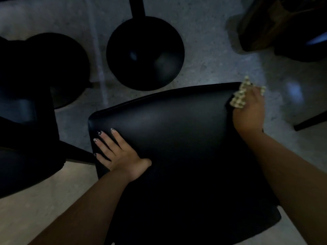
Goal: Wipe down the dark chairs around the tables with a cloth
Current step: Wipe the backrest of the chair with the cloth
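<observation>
A dark padded chair seat [177, 138] fills the middle of the view, seen from above. My left hand [116, 152] lies flat on its left side, fingers straight and spread toward the near-left corner. My right hand [249, 112] is at the seat's far right corner and grips a pale checked cloth [241, 95], bunched against the edge there. Both forearms reach in from the bottom.
A round black table base [145, 53] with its post stands on the speckled floor just beyond the seat. Another dark chair [26, 121] is close on the left, with a second round base behind it. Dark furniture [292, 29] sits at the top right.
</observation>
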Motion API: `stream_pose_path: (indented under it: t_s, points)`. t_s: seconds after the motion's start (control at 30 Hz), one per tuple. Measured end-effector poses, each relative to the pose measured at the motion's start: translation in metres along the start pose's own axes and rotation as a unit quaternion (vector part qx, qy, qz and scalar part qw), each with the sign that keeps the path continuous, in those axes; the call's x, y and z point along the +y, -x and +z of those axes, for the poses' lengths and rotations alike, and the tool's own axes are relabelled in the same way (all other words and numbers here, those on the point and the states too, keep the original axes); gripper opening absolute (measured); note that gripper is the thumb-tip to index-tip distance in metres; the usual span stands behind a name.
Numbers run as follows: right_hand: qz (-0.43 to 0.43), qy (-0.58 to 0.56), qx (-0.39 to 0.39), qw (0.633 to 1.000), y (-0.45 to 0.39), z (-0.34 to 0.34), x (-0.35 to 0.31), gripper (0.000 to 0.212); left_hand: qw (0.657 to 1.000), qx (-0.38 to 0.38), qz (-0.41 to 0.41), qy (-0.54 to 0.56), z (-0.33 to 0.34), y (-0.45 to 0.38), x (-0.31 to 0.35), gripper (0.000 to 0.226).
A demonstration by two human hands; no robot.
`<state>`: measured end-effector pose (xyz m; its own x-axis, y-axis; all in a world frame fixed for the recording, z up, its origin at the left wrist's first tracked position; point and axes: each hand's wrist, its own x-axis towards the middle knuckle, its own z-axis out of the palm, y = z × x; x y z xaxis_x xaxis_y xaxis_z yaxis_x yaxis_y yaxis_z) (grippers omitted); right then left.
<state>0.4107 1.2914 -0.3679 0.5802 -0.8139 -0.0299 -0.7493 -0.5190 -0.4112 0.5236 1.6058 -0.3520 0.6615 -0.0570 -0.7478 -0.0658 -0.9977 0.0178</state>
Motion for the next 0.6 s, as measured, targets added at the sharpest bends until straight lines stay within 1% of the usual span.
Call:
stream_pose_path:
  t_s: [0.07,0.1,0.13,0.2,0.3,0.33,0.37,0.4,0.47,0.5,0.53,0.6]
  points:
    - [0.106,-0.022,0.022,0.994,0.005,-0.004,0.014,0.039,1.000,0.001,-0.001,-0.003,-0.001,0.001,0.000,0.153]
    - [0.129,-0.035,0.036,0.990,0.012,-0.005,0.016,0.038,1.000,-0.001,-0.001,-0.004,-0.001,0.001,0.000,0.153]
    - [0.134,-0.047,0.050,0.989,0.019,-0.004,0.015,0.039,1.000,-0.004,0.000,-0.006,-0.002,0.002,0.001,0.153]
    - [0.121,-0.054,0.055,0.990,0.040,-0.004,0.013,0.044,1.000,-0.006,0.000,-0.009,-0.004,0.005,0.004,0.151]
    - [0.111,-0.046,0.033,0.992,0.067,-0.004,0.010,0.059,1.000,0.001,-0.011,-0.013,-0.007,0.009,0.010,0.148]
    - [0.107,-0.045,0.032,0.993,0.072,-0.003,0.010,0.061,1.000,0.007,-0.008,-0.016,-0.008,0.009,0.014,0.147]
    - [0.101,-0.047,0.036,0.993,0.074,-0.003,0.010,0.061,1.000,0.012,0.010,-0.025,-0.008,0.011,0.018,0.144]
    - [0.092,-0.052,0.041,0.994,0.076,-0.002,0.008,0.061,0.998,0.017,0.045,-0.046,-0.007,0.012,0.021,0.142]
    - [0.053,-0.055,0.056,0.995,0.078,0.000,0.001,0.060,0.987,0.017,0.123,-0.105,0.000,0.015,0.028,0.137]
    - [0.026,-0.054,0.066,0.996,0.082,0.003,-0.004,0.057,0.982,0.016,0.141,-0.127,0.003,0.017,0.031,0.135]
    - [0.001,-0.056,0.069,0.996,0.086,0.006,-0.011,0.055,0.980,0.018,0.143,-0.141,0.006,0.017,0.032,0.134]
    - [-0.055,-0.068,0.032,0.996,0.102,0.013,-0.029,0.053,0.979,0.024,0.129,-0.154,0.009,0.018,0.034,0.132]
